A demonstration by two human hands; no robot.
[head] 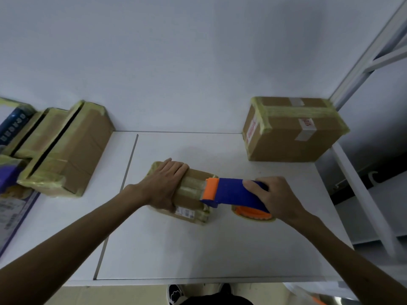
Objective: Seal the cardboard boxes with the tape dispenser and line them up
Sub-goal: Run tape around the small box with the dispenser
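On the bench (198, 249): one small box (189, 203), left hand (164, 183) pressing flat; one tape dispenser (231, 191), gripped by right hand (275, 197); one large box (293, 137); two leaning boxes (72, 150).

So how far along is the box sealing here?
Done: the large brown cardboard box back right and the row of cardboard boxes on the left carry yellowish tape. In hand: the left hand presses the small cardboard box while the right hand grips the blue tape dispenser on it. Left: finishing that seal, lining it up.

Dispenser (231, 192) right of box (189, 200) (on table (176, 249))
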